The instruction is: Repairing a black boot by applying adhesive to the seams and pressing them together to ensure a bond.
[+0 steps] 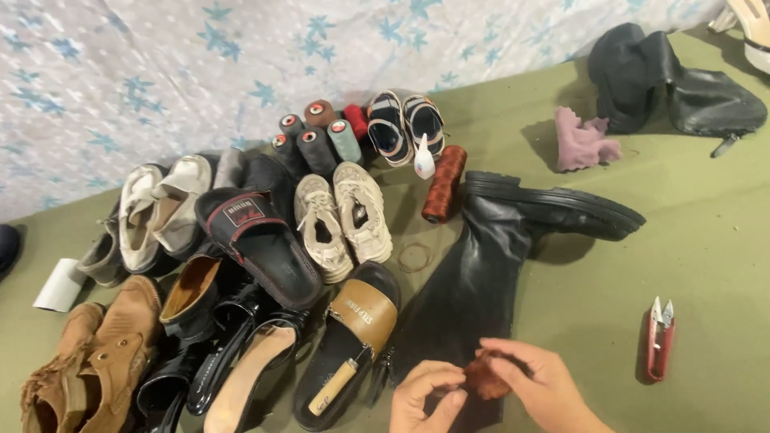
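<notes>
Both hands work at the near edge of the green cloth-covered floor [706, 240]. Left hand [427, 394] and right hand [539, 383] pinch a small rust-brown tuft [486, 378] between their fingertips, held over the shaft of a tall black boot [497, 256] that lies on its side, sole toward the far right. Whether the tuft touches the boot cannot be told.

Just left of the hands, a brown-strapped black slide [353, 341] holds a wooden-handled awl [333, 387] on its footbed. Red thread snips [659, 338] lie well apart on the right. Beyond the slide sit a pair of cream sneakers [343, 215], more shoes heaped toward the left edge, and a cluster of thread cones [319, 136] against the star-printed sheet [160, 72]. A rust thread spool [443, 183] lies beside the boot's sole. Toward the far right corner rest a pink rag [584, 143] and another black boot [666, 80].
</notes>
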